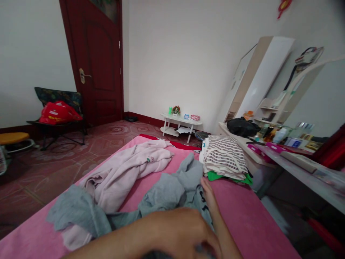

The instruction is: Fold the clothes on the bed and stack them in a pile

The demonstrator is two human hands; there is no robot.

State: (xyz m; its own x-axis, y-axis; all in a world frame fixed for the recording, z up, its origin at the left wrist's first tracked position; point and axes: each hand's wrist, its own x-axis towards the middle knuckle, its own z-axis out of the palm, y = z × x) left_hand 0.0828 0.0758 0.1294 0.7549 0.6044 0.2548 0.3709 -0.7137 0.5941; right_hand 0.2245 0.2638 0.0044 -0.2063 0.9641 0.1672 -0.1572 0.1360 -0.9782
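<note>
A grey garment point(164, 192) lies crumpled across the bed, with a strip of dark lettering near its right edge. My left hand point(185, 230) reaches across from the lower left, its fingers curled round a small bit of dark grey cloth low in view. Just beyond it, my right hand point(208, 190) is at the lettered edge of the grey garment, fingers closed against the cloth; its thumb is hidden. A pale pink sweatshirt point(129, 169) is spread loosely to the left. Beside my right hand sits a stack of folded clothes point(225, 156), striped on top and green at the bottom.
The pink bed cover point(242, 216) lies under the clothes. To the right runs a cluttered dressing table point(293, 172) with bottles and a black bag point(242, 126). Farther off are a low white table point(182, 119), a folding chair with a red bag point(60, 113), and a door point(101, 64).
</note>
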